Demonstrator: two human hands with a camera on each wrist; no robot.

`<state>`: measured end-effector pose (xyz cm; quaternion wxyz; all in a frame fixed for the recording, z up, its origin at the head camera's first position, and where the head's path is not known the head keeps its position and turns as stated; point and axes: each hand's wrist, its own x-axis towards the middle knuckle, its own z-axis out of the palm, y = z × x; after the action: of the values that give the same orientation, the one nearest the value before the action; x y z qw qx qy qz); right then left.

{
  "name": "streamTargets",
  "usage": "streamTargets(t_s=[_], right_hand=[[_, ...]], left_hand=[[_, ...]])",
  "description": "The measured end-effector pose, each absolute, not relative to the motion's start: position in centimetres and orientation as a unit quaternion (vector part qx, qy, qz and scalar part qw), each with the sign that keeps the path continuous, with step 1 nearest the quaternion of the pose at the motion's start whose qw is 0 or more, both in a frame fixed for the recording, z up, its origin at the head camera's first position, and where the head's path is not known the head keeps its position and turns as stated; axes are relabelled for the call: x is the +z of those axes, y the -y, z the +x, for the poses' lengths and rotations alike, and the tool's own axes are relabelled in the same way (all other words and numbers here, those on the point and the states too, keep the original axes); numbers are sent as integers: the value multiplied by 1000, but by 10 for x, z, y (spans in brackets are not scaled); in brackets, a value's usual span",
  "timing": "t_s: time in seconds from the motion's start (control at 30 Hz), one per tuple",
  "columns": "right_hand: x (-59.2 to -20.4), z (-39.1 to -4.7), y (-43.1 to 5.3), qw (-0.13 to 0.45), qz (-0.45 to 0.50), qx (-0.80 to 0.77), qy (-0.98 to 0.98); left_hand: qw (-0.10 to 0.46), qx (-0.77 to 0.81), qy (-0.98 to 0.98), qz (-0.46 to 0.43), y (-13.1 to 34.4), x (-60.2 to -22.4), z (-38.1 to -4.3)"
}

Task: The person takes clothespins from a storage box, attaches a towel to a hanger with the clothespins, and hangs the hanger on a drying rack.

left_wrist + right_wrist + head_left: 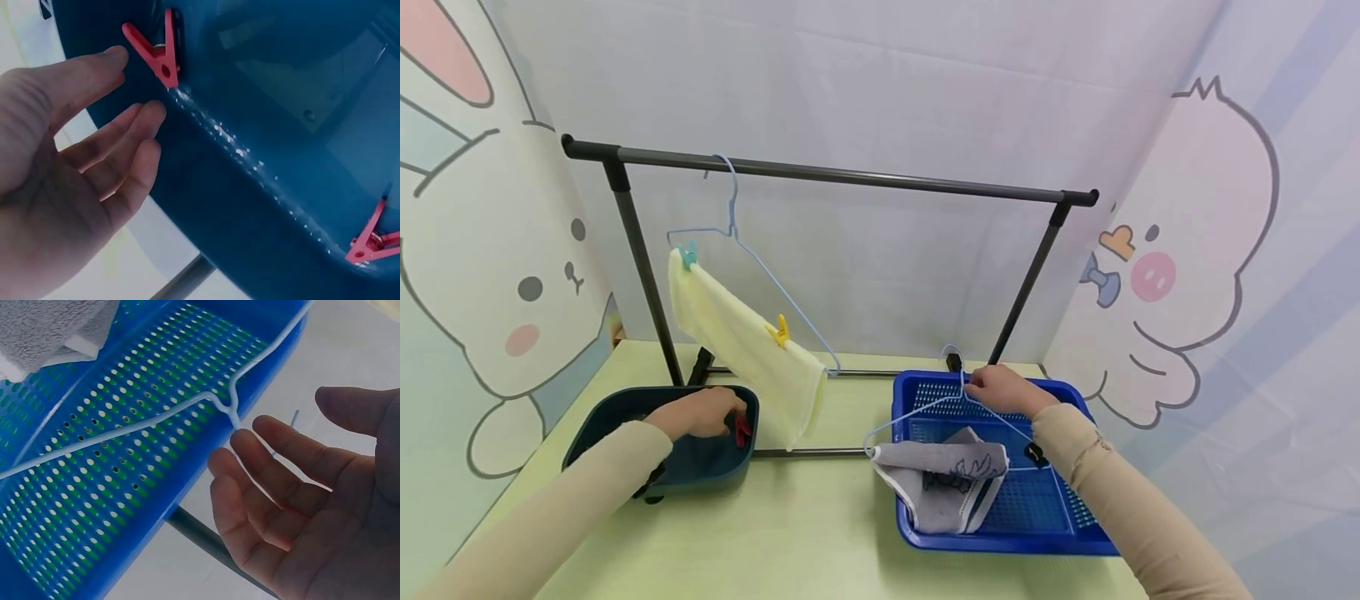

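Observation:
My left hand [700, 412] reaches into the dark teal basin [700, 472] with its fingers loosely bent. In the left wrist view, a red clothespin [164, 59] lies just off its fingertips, and a second red clothespin [372, 244] is farther along the basin's bottom edge. By the neck of a light blue wire hanger [917, 410] is my right hand [1003, 390]. The right wrist view shows its thumb apart from relaxed fingers, which meet or nearly meet the hanger's neck. A grey towel [940, 457] is draped over the hanger's lower left part, inside the blue basket [1000, 546].
A black rack [850, 176] spans the back. From its bar hangs another blue hanger [782, 287], tilted, with a pale yellow towel [737, 333] clipped by a teal clothespin [688, 255] and a yellow clothespin [780, 332]. A black piece [1036, 454] shows by the right forearm.

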<state>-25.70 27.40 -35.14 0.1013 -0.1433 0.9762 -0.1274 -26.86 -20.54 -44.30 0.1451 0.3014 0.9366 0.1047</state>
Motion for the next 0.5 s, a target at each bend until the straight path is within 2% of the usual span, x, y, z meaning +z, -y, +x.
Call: streamTargets(t_s=[0.5], right_hand=[[-371, -269, -284, 136, -117, -115, -977]], left_hand=[[180, 102, -938, 279, 194, -456, -270]])
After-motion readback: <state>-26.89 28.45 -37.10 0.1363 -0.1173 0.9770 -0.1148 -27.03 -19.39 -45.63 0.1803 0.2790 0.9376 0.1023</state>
